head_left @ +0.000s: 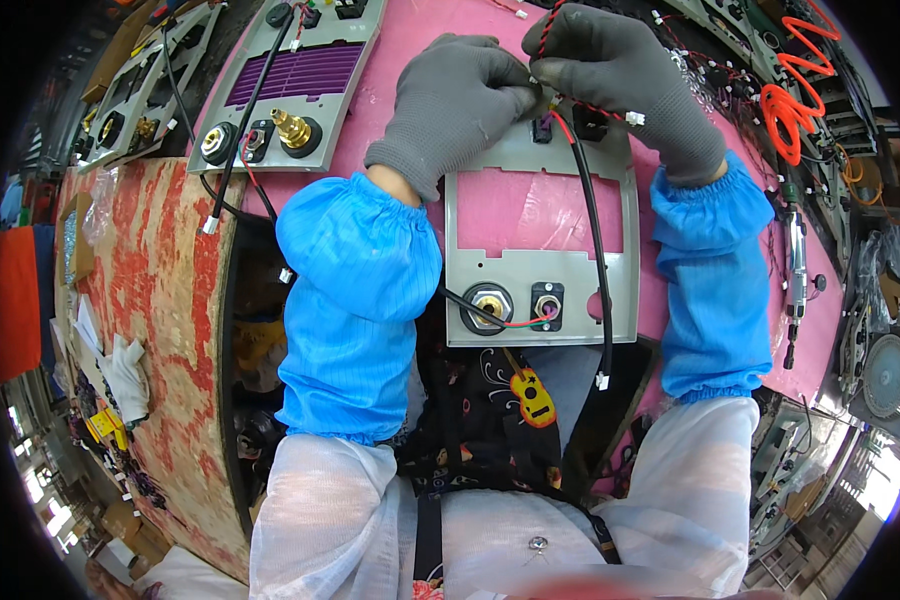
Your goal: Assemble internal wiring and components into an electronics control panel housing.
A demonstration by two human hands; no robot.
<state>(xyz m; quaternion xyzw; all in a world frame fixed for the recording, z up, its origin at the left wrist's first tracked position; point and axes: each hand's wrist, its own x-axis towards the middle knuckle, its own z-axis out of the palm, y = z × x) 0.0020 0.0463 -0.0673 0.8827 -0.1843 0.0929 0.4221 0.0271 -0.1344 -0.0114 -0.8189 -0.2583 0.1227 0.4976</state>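
A grey metal panel (458, 215) with a large rectangular cutout lies in front of me on the pink work surface. Above its far end, my right hand (615, 80), in a grey knit glove, pinches a twisted red and black wire (542, 40). Close beside it, my gloved left hand (460, 105) has thumb and fingers pressed together; what sits between them is hidden. A white plug (634, 118) hangs below the right fingers. The panel's near end carries a brass hex fitting (487, 308) and a black socket (547, 307). A black cable (590, 225) runs down its right side.
Left of my hands lies another grey panel (320, 150) with a purple grille (295, 75) and a brass fitting (295, 130). A worn red-painted board (165, 300) is at the left. On the right are a pen-shaped air tool (795, 270) and a coiled orange hose (782, 120).
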